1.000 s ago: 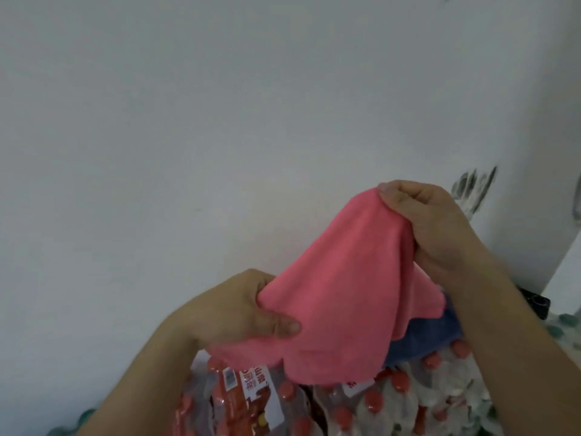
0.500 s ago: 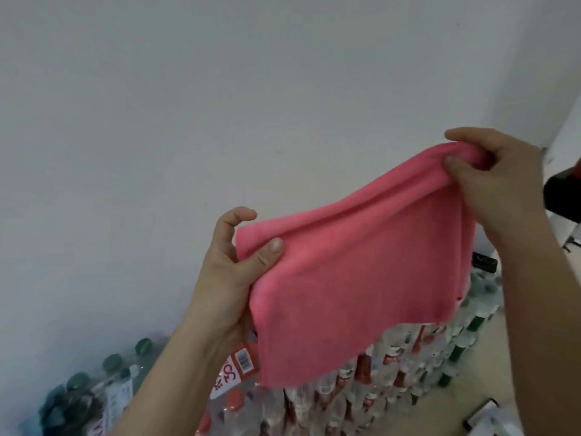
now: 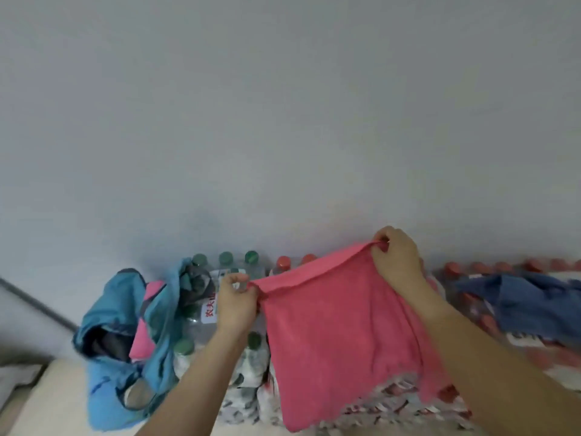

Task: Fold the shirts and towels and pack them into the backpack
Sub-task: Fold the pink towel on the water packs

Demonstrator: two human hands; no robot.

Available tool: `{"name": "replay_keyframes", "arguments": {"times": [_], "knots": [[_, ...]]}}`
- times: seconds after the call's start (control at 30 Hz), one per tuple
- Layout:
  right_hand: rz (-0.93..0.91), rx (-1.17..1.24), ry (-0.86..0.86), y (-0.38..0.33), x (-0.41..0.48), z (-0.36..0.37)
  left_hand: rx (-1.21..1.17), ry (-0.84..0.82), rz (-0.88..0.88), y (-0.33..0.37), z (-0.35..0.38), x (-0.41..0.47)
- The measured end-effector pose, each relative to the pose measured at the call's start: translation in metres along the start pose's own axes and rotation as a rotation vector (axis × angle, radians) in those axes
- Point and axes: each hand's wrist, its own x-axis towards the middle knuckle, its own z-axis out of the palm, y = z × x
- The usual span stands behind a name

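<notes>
**A:** Where is the pink towel?

**B:** It is held up in the air in front of the packs of bottles; its top edge is stretched between both hands and slopes up toward the right; the rest hangs loose, and its lower edge falls across the red-capped bottles.

**A:** And the grip?

**B:** The left hand pinches the top left corner between thumb and curled fingers; the right hand, higher up, pinches the top right corner the same way, with the fingers curled over the edge.

**A:** Where is the backpack?

**B:** The blue backpack sits left of the left hand, apart from it; it slumps against the green-capped bottles with its mouth gaping; something pink shows inside, though I cannot tell what it is.

**A:** Anything else nearby?

**B:** A blue garment lies crumpled on top of the red-capped bottles at the far right, beyond the right forearm; a plain pale wall rises behind everything.
</notes>
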Motion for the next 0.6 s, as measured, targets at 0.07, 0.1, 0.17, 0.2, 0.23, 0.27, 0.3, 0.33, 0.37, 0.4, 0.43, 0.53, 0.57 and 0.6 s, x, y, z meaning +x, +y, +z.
{"name": "replay_keyframes", "arguments": {"times": [0.07, 0.1, 0.17, 0.2, 0.23, 0.27, 0.3, 0.33, 0.37, 0.4, 0.43, 0.53, 0.57, 0.6], "knots": [[0.037, -0.167, -0.157, 0.002, 0.003, 0.025, 0.057, 0.072, -0.029, -0.022, -0.005, 0.012], [0.001, -0.272, -0.207, 0.0, 0.002, 0.032, 0.11, 0.094, -0.017, -0.029, -0.006, 0.016], [-0.156, -0.303, -0.218, -0.012, -0.003, 0.043, 0.227, 0.104, 0.036, -0.033, -0.007, 0.021], [-0.263, -0.227, -0.235, -0.024, -0.01, 0.047, 0.259, 0.095, 0.066, -0.032, -0.006, 0.022], [-0.377, -0.125, -0.303, -0.038, -0.019, 0.053, 0.267, 0.079, 0.094, -0.03, -0.005, 0.024], [-0.467, -0.025, -0.421, -0.052, -0.028, 0.059, 0.27, 0.064, 0.116, -0.028, -0.002, 0.025], [-0.512, 0.049, -0.553, -0.063, -0.035, 0.069, 0.268, 0.048, 0.14, -0.026, 0.0, 0.026], [-0.54, 0.097, -0.629, -0.071, -0.04, 0.081, 0.262, 0.034, 0.159, -0.023, 0.002, 0.026], [-0.558, 0.136, -0.632, -0.075, -0.04, 0.092, 0.239, 0.02, 0.174, -0.021, 0.004, 0.026], [-0.542, 0.197, -0.572, -0.078, -0.037, 0.102, 0.21, 0.003, 0.177, -0.018, 0.004, 0.023], [-0.475, 0.278, -0.494, -0.08, -0.033, 0.106, 0.179, -0.031, 0.167, -0.018, 0.004, 0.021], [-0.221, 0.494, -0.464, -0.082, -0.015, 0.111, 0.185, -0.23, 0.078, -0.031, 0.002, 0.0], [-0.188, 0.513, -0.47, -0.082, -0.009, 0.112, 0.253, -0.26, 0.088, -0.039, 0.002, -0.007], [-0.184, 0.519, -0.463, -0.083, -0.004, 0.112, 0.329, -0.254, 0.115, -0.047, 0.002, -0.014]]}}
